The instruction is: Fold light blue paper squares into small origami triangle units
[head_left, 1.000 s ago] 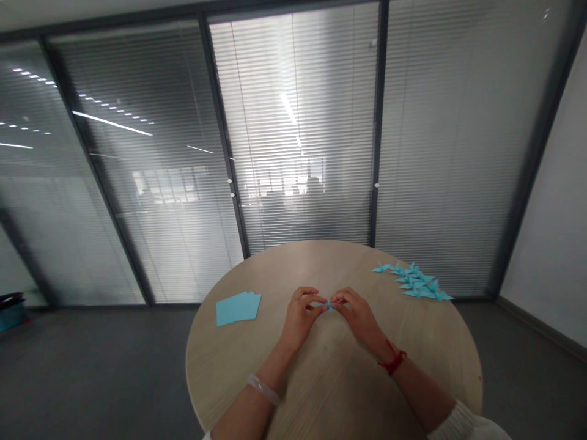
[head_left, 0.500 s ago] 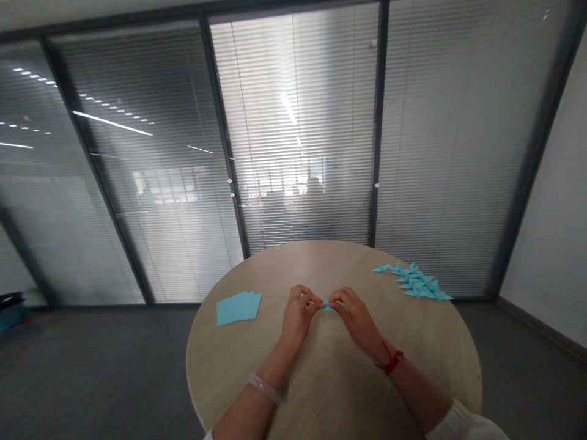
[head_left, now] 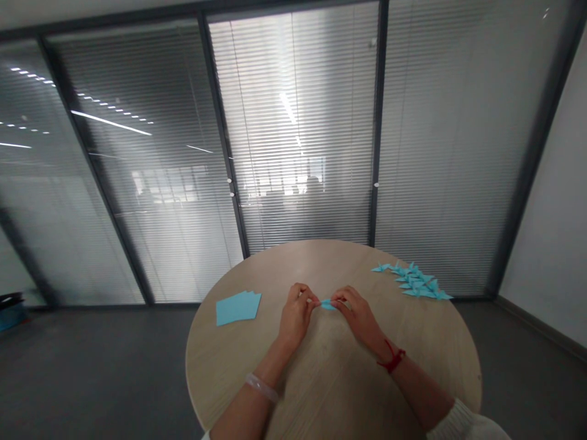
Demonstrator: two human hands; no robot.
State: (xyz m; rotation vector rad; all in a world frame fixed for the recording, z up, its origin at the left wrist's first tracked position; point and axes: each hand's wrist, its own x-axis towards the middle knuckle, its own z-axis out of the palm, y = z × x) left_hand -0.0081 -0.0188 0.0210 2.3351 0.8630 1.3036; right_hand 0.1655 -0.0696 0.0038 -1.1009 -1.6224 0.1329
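Note:
A small folded piece of blue paper (head_left: 327, 304) is held just above the middle of the round wooden table (head_left: 321, 379). My left hand (head_left: 297, 310) pinches its left end between thumb and fingertips. At its right end, my right hand (head_left: 356, 311) has the paper between thumb and index finger. The finer folds are too small to make out. Left of my hands lies a stack of flat blue sheets (head_left: 238, 308). Several blue folded paper figures (head_left: 415, 281) with pointed tips sit together near the table's right back edge.
Behind the table stands a glass partition (head_left: 302, 134) with blinds and dark frames. A white wall (head_left: 550, 214) is on the right. On the floor at the far left is a dark and blue object (head_left: 11, 311), cut off by the picture's edge.
My hands have drawn slightly apart, and more of the blue paper shows between them. The stack and the folded figures have not moved.

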